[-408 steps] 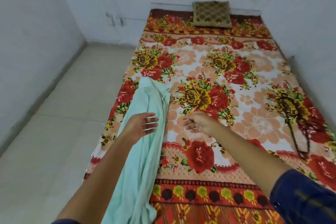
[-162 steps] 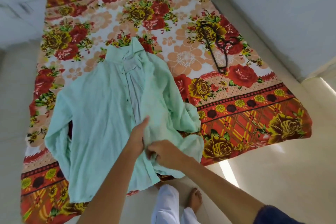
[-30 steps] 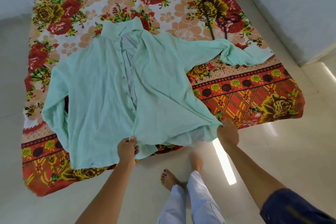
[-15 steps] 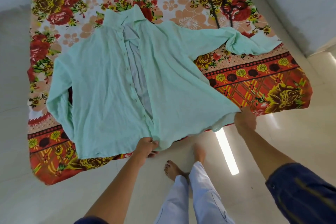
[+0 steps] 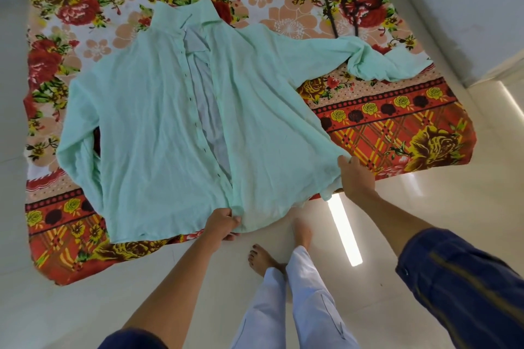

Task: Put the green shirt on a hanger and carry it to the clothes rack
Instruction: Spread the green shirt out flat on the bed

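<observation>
The green shirt (image 5: 153, 127) lies spread front-up and unbuttoned on the floral bedspread (image 5: 397, 127), collar toward the far end. My left hand (image 5: 222, 224) pinches the hem at the front opening. My right hand (image 5: 354, 178) grips the hem's right corner, pulling it taut. One sleeve is folded along the shirt's left side; the other stretches right toward the bed's edge. A dark hanger (image 5: 343, 8) lies on the bed beyond the right sleeve, which covers its lower end.
The bed's near edge hangs over a pale tiled floor (image 5: 113, 306). My bare feet (image 5: 263, 258) stand at that edge. A white wall (image 5: 467, 8) runs along the right side of the bed.
Both hands have kept their hold on the hem and drawn it a little wider and flatter. The view has moved slightly closer to the shirt.
</observation>
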